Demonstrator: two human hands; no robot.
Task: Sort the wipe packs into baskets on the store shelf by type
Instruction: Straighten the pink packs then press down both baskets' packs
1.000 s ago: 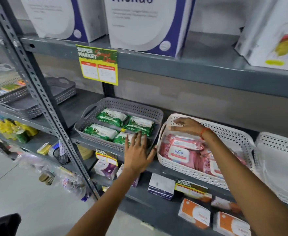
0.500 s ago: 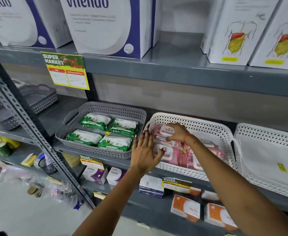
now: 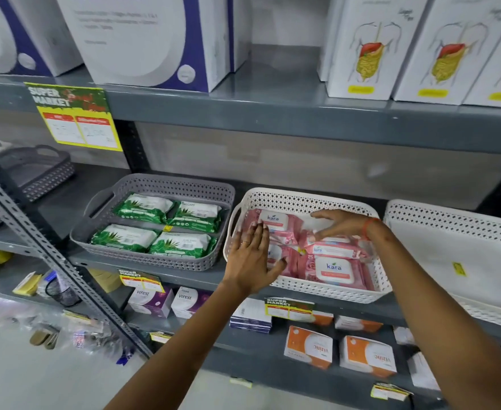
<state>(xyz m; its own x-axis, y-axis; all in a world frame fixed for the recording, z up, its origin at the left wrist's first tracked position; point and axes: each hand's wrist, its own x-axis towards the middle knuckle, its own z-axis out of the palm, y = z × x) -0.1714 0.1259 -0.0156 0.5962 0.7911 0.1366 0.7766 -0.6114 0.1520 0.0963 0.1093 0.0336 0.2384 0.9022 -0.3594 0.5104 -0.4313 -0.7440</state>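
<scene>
A grey basket [image 3: 130, 255] on the middle shelf holds several green wipe packs [image 3: 184, 242] laid flat. To its right a white basket [image 3: 326, 291] holds several pink wipe packs [image 3: 333, 269]. My left hand [image 3: 250, 258] lies open over the left front of the white basket, its fingers resting on pink packs. Over the back of the same basket my right hand [image 3: 339, 224] hovers with fingers spread, its fingertips touching the pink packs in the middle. Neither hand grips a pack.
Another white basket [image 3: 450, 220] stands at the right with a white sheet in it. A dark grey basket [image 3: 45, 173] sits at the far left. Large boxes [image 3: 154, 39] fill the shelf above. Small boxes [image 3: 308, 346] line the shelf below. A slanted metal upright [image 3: 51, 255] crosses the left.
My left hand has moved right from the grey basket's edge onto the pink packs in the white basket. My right hand has shifted right within that basket. The view has drifted right.
</scene>
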